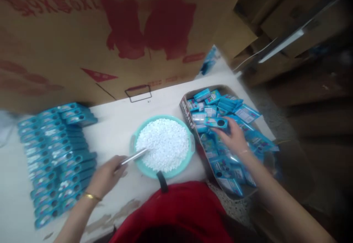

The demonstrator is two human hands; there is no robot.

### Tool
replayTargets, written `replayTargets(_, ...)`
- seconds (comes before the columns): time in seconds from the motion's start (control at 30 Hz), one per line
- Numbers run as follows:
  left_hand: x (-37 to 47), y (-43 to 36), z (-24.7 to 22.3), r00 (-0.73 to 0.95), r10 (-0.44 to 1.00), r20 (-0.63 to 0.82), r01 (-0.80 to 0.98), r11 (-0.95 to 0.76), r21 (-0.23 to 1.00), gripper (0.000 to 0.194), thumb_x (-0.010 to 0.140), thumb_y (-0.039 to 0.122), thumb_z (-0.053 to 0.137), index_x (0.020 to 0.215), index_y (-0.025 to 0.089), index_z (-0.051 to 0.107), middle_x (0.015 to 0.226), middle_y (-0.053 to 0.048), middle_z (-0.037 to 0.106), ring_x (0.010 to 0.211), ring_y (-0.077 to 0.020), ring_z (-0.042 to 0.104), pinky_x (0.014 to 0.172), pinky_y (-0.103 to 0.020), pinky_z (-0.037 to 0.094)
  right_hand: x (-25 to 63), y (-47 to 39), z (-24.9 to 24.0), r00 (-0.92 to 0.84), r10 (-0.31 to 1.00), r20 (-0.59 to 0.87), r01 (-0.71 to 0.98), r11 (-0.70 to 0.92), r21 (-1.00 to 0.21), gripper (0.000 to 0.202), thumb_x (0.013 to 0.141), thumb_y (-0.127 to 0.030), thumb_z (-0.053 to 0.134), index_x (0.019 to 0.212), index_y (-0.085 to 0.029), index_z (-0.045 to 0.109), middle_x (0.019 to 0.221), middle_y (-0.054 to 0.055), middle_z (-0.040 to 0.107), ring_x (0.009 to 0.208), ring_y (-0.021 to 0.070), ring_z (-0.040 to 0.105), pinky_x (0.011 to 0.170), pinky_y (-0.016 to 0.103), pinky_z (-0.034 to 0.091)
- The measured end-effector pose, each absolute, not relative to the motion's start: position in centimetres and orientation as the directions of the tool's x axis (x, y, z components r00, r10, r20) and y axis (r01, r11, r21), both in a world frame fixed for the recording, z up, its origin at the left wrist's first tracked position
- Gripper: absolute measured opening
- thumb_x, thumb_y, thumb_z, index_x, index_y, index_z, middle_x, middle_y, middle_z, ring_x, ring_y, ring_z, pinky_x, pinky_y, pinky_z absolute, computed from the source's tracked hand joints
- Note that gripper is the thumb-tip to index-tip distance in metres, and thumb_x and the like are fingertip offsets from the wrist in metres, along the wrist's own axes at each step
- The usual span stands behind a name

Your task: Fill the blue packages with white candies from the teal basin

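My left hand [111, 173] is closed around the handle of a metal scoop or spoon [135, 156], whose far end reaches into small white pellets [165, 143]. The pellets fill a round turquoise basin [139, 166]. My right hand [233, 136] grips a small blue box [216, 122] with a dark round spot on its end, over the left part of a cardboard tray [190, 119]. Many similar blue packets [224, 165] lie jumbled in that tray. Blur hides the printing on the packets.
Rows of blue boxes [55, 158] stand packed together on the left of the white table [110, 129]. A large brown carton [82, 44] with red printing rises behind the basin. More cartons [292, 25] are stacked at the right, beyond the table edge.
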State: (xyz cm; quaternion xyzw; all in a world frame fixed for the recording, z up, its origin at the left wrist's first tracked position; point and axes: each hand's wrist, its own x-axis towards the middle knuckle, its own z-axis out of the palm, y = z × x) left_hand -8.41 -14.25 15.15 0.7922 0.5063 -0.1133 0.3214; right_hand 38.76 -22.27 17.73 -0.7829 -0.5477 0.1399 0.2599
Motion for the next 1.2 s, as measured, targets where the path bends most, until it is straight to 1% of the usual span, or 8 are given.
replayTargets(0.07, -6.8, -18.2, 15.7, 0.438, 0.71, -0.552, 0.896, -0.295, 0.331, 0.028, 0.091, 0.039, 0.037, 0.108, 0.027, 0.056, 0.097, -0.003, 0.066, 0.083, -0.0194, 0.064, 0.069, -0.028, 0.048, 35.3, -23.9, 18.8, 0.423, 0.906, -0.017, 0.537, -0.266, -0.8, 0.049, 0.077, -0.047, 0.067, 0.117, -0.023, 0.051, 0.109, 0.007, 0.064, 0.099, 0.0253, 0.062, 0.086, 0.042, 0.052)
replayTargets(0.13, -5.1, -20.9, 15.2, 0.391, 0.721, -0.572, 0.92, -0.291, 0.262, 0.027, 0.092, 0.033, 0.036, 0.107, 0.025, 0.057, 0.099, -0.005, 0.065, 0.086, -0.0204, 0.064, 0.069, -0.029, 0.047, 32.3, -25.7, 19.2, 0.431, 0.886, -0.174, 0.262, -0.306, -0.915, 0.046, 0.075, -0.046, 0.068, 0.112, -0.024, 0.053, 0.106, 0.005, 0.067, 0.096, 0.0234, 0.065, 0.084, 0.041, 0.055)
replayTargets(0.27, -0.7, -22.8, 11.5, 0.351, 0.777, -0.523, 0.933, -0.24, 0.269, 0.024, 0.092, 0.027, 0.039, 0.105, 0.021, 0.057, 0.102, -0.008, 0.063, 0.093, -0.0221, 0.062, 0.072, -0.03, 0.047, 29.0, -28.8, 18.2, 0.372, 0.797, -0.476, -0.153, -0.453, -0.878, 0.049, 0.072, -0.048, 0.071, 0.111, -0.022, 0.055, 0.105, 0.007, 0.071, 0.095, 0.0245, 0.067, 0.083, 0.042, 0.057)
replayTargets(0.37, 2.4, -22.5, 8.5, 0.317, 0.831, -0.457, 0.921, -0.155, 0.357, 0.022, 0.09, 0.026, 0.043, 0.103, 0.019, 0.058, 0.107, -0.01, 0.064, 0.094, -0.0233, 0.062, 0.075, -0.032, 0.047, 28.4, -30.4, 17.2, 0.3, 0.775, -0.557, -0.248, -0.5, -0.83, 0.053, 0.072, -0.049, 0.071, 0.114, -0.022, 0.055, 0.113, 0.008, 0.069, 0.104, 0.0258, 0.064, 0.091, 0.043, 0.053)
replayTargets(0.63, 2.1, -21.7, 6.7, 0.329, 0.85, -0.411, 0.85, -0.077, 0.521, 0.025, 0.089, 0.036, 0.05, 0.107, 0.022, 0.056, 0.106, -0.004, 0.067, 0.088, -0.0164, 0.064, 0.08, -0.028, 0.05, 28.4, -30.9, 14.5, 0.276, 0.876, -0.397, 0.0, -0.413, -0.911, 0.05, 0.074, -0.046, 0.069, 0.116, -0.025, 0.053, 0.109, 0.005, 0.068, 0.104, 0.0237, 0.063, 0.093, 0.041, 0.051)
replayTargets(0.83, 0.3, -19.6, 10.0, 0.485, 0.834, -0.264, 0.666, -0.156, 0.729, 0.027, 0.088, 0.039, 0.052, 0.106, 0.02, 0.057, 0.099, -0.006, 0.065, 0.088, -0.0176, 0.062, 0.081, -0.031, 0.05, 29.0, -29.2, 12.9, 0.271, 0.957, -0.108, 0.434, -0.221, -0.873, 0.04, 0.08, -0.04, 0.063, 0.114, -0.023, 0.055, 0.114, 0.009, 0.063, 0.107, 0.0268, 0.059, 0.093, 0.044, 0.048)
replayTargets(1.07, 0.4, -17.0, 18.5, 0.664, 0.729, -0.168, 0.59, -0.371, 0.717, 0.027, 0.09, 0.037, 0.051, 0.108, 0.02, 0.058, 0.097, -0.006, 0.064, 0.084, -0.0158, 0.062, 0.079, -0.029, 0.05, 27.5, -27.2, 12.9, 0.062, 0.995, 0.082, 0.664, 0.02, -0.747, 0.038, 0.083, -0.024, 0.054, 0.121, -0.022, 0.052, 0.115, 0.011, 0.06, 0.11, 0.0278, 0.056, 0.096, 0.046, 0.047)
replayTargets(1.2, 1.8, -15.7, 22.4, 0.765, 0.605, -0.22, 0.6, -0.546, 0.585, 0.024, 0.091, 0.033, 0.046, 0.107, 0.021, 0.059, 0.099, -0.005, 0.065, 0.088, -0.0167, 0.062, 0.079, -0.029, 0.05, 26.1, -26.7, 13.2, 0.018, 0.995, 0.101, 0.665, 0.064, -0.744, 0.043, 0.08, -0.015, 0.051, 0.122, -0.02, 0.051, 0.117, 0.01, 0.06, 0.112, 0.0268, 0.055, 0.097, 0.045, 0.047)
